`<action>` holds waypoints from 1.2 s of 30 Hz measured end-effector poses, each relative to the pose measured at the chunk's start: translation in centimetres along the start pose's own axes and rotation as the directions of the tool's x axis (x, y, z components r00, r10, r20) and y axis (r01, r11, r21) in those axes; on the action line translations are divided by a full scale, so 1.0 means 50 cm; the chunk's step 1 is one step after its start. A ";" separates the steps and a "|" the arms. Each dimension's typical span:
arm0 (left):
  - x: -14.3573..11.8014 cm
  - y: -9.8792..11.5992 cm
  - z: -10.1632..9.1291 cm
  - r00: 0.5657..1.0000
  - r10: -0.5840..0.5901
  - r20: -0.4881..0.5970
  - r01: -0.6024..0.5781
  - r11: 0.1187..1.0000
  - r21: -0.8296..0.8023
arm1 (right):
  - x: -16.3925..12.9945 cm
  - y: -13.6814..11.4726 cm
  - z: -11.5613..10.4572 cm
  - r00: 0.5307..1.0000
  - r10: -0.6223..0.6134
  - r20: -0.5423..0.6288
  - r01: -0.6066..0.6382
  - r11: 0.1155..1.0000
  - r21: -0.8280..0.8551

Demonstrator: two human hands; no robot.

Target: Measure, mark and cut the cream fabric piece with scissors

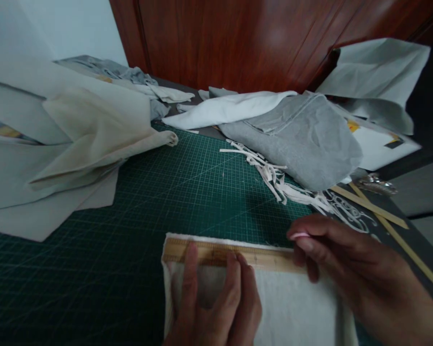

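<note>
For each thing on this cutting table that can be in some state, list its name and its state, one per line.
Wooden ruler: flat along the white cloth's top edge, pinned by fingers.
White cloth: spread flat on the mat.
Left hand: pressing ruler and cloth.
Right hand: pinching a small pink thing at the ruler's end.
Grey fabric: crumpled heap.
Fabric strips: loose tangle.

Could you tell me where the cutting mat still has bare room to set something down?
The green cutting mat lies bare in the middle, between the cream cloth, the grey cloth and the wooden ruler. Its near-left corner is also bare. Fabric strips crowd the right.
</note>
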State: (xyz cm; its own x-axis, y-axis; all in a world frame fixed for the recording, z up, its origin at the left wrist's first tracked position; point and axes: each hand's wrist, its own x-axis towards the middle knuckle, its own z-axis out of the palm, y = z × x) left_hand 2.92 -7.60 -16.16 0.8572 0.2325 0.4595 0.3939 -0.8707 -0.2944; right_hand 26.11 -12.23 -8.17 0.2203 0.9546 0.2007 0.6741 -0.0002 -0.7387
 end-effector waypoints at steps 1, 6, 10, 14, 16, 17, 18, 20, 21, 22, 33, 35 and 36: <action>0.000 0.001 0.000 1.000 -0.004 -0.004 0.004 1.000 0.004 | 0.020 -0.016 0.014 0.998 -0.050 0.028 0.049 0.998 0.041; -0.002 0.004 0.004 0.999 -0.024 -0.025 0.024 1.000 0.017 | 0.107 -0.071 0.082 0.948 -0.051 0.314 -0.008 0.983 0.186; -0.006 0.005 0.005 0.999 -0.025 -0.028 0.025 1.000 0.005 | 0.158 -0.094 0.130 0.878 -0.155 0.454 0.060 0.975 0.215; -0.009 0.013 0.005 0.997 -0.064 -0.050 0.066 0.997 0.039 | 0.181 -0.103 0.156 0.814 -0.252 0.524 0.185 0.966 0.178; -0.009 0.017 0.005 0.997 -0.067 -0.041 0.068 0.997 0.042 | 0.185 -0.104 0.162 0.788 -0.290 0.543 0.233 0.957 0.173; -0.009 0.019 0.005 0.997 -0.069 -0.034 0.071 0.997 0.039 | 0.186 -0.104 0.164 0.779 -0.306 0.548 0.251 0.952 0.175; -0.009 0.021 0.005 0.997 -0.073 -0.028 0.074 0.997 0.036 | 0.187 -0.104 0.165 0.773 -0.316 0.550 0.263 0.949 0.175; -0.008 0.025 0.006 0.996 -0.088 -0.025 0.089 0.995 0.041 | 0.187 -0.104 0.169 0.765 -0.323 0.557 0.273 0.946 0.174; -0.007 0.027 0.008 0.995 -0.096 -0.028 0.097 0.994 0.047 | 0.187 -0.105 0.171 0.762 -0.325 0.561 0.274 0.946 0.175; -0.007 0.028 0.009 0.994 -0.103 -0.033 0.105 0.993 0.056 | 0.187 -0.106 0.174 0.760 -0.326 0.562 0.275 0.945 0.176; -0.009 0.029 0.021 0.991 -0.109 -0.083 0.110 0.994 0.008 | 0.178 -0.108 0.194 0.772 -0.397 0.496 0.357 0.917 0.178; -0.011 0.028 0.018 0.994 -0.093 -0.049 0.093 0.996 0.003 | 0.174 -0.108 0.195 0.777 -0.404 0.483 0.371 0.913 0.168; -0.011 0.028 0.018 0.995 -0.090 -0.045 0.090 0.996 -0.002 | 0.172 -0.108 0.195 0.777 -0.410 0.478 0.379 0.911 0.165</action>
State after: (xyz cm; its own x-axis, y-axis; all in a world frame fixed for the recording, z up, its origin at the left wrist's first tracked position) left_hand 3.29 -8.57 -17.58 0.8025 0.2900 0.5215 0.4686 -0.8473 -0.2500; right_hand 17.48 -1.09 -8.73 -0.4420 0.8841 0.1516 0.5809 0.4109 -0.7027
